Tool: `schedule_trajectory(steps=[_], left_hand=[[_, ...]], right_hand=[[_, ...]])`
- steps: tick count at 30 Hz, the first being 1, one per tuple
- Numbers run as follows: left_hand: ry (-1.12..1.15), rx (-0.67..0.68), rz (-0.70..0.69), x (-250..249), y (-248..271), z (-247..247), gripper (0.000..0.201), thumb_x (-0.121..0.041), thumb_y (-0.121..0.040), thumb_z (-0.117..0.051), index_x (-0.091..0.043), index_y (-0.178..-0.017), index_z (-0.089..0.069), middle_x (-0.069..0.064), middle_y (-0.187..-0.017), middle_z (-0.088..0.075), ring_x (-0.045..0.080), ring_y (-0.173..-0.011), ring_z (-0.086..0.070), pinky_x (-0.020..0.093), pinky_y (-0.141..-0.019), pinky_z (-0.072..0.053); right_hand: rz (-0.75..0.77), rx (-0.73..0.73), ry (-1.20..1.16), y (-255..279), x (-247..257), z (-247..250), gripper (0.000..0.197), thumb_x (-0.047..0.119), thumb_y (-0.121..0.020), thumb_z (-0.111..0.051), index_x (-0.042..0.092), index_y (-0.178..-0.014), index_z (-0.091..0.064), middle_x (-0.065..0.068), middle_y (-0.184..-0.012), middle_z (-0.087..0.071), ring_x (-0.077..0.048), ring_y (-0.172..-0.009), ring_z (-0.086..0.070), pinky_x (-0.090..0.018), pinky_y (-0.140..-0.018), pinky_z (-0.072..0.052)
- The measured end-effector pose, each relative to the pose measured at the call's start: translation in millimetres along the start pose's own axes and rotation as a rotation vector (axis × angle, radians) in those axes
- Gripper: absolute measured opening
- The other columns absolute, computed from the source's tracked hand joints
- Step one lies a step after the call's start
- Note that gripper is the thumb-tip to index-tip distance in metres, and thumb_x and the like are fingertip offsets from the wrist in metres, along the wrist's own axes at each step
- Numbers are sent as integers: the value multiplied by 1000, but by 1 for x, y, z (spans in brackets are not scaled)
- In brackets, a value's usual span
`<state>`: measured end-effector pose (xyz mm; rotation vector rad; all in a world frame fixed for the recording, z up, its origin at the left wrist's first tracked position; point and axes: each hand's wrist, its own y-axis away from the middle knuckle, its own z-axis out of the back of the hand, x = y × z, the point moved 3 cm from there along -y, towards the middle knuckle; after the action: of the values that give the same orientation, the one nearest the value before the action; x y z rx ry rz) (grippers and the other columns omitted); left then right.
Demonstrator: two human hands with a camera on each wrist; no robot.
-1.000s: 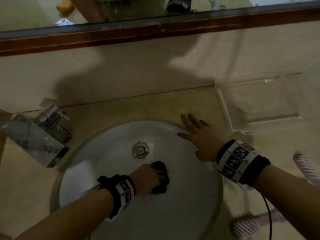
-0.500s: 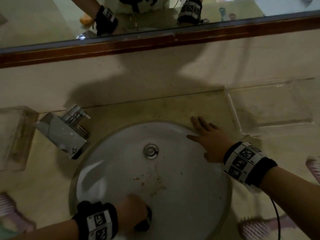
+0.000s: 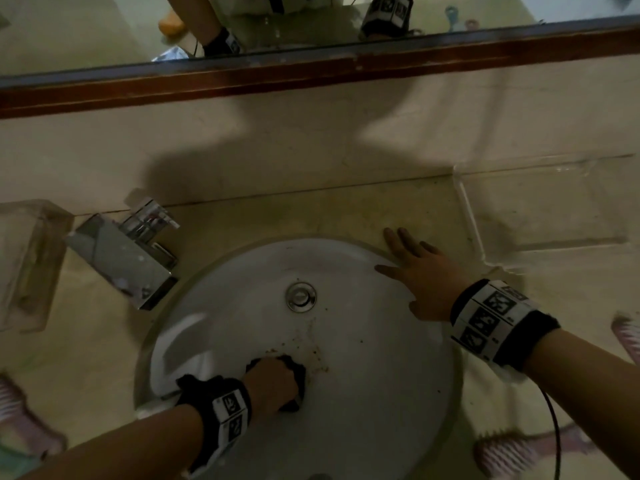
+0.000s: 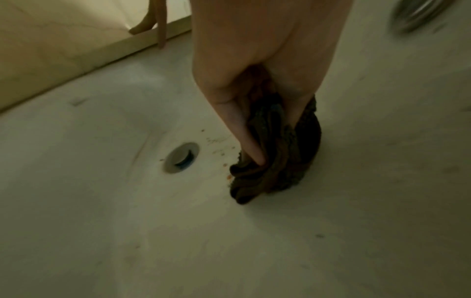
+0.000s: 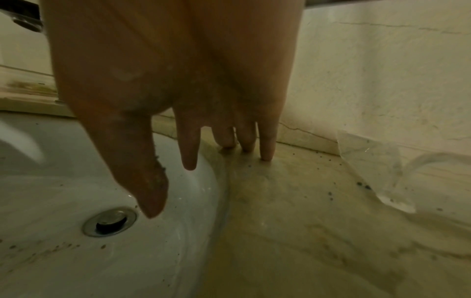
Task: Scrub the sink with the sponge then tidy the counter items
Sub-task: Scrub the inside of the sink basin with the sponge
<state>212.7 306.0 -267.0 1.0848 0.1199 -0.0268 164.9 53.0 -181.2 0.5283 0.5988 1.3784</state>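
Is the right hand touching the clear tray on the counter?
Apart. In the head view the right hand lies flat on the sink rim, with bare counter between its fingers and the tray.

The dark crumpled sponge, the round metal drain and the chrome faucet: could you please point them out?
dark crumpled sponge [image 4: 280, 161], left wrist view, its folded middle.
round metal drain [image 3: 300, 297], head view, its centre plug.
chrome faucet [image 3: 117, 258], head view, its flat spout top.

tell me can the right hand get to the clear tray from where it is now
Probably yes. The right hand lies flat and free on the sink rim, the clear tray sits just beside it on the counter, and nothing stands between them.
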Motion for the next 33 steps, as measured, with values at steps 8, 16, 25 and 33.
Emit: schedule_trajectory(steps=[8,16,25,33], left_hand=[[222,-314,172,38,-16,27,35,-15,-102,-40,2,-129,-54,17,-135,-56,29,-124,-53,35,-105,-38],[179,-96,-85,-34,-23,-28,26,-15,-100,-45,3,-90,-61,27,-110,-65,39,-99,-62,47,-96,-49],[149,-246,58,-27,-30,26,32,-40,-78,-74,-8,-78,-77,5,-85,-77,16,-80,-72,23,-76,-57],[245,-529,176,35,-47,63,18,-9,-90,-58,2,-97,-71,17,-102,-73,25,-95,-69,31,-84,-56]], right_hand=[[-3,40,32,-1,1,5,84,26,-87,-58,32,-150,-4,-13,-153,33,-32,-144,23,-45,-120,-8],[-8,28,33,-1,3,2,84,28,-86,-59,32,-150,-4,-13,-153,33,-33,-144,23,-47,-120,-7],[-12,29,14,-1,3,4,83,25,-86,-57,32,-150,-5,-13,-153,33,-33,-144,23,-46,-120,-8],[-12,34,-11,-1,2,4,84,25,-86,-59,32,-150,-5,-12,-153,34,-31,-144,25,-45,-120,-5]])
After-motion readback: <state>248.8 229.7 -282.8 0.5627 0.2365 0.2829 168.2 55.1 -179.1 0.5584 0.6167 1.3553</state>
